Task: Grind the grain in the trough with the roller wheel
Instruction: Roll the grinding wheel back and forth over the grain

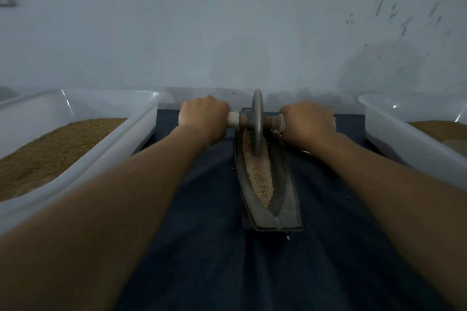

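Observation:
A narrow boat-shaped metal trough lies lengthwise on a dark blue cloth. Pale crushed grain fills its groove. A grey metal roller wheel stands upright in the far end of the trough, on the grain. A handle bar runs through the wheel's hub. My left hand grips the left end of the handle. My right hand grips the right end. Both arms are stretched forward.
A white plastic tub holding brown grain stands to the left of the cloth. A second white tub with some grain stands at the right. A pale wall rises just behind the trough. A few loose grains lie on the cloth.

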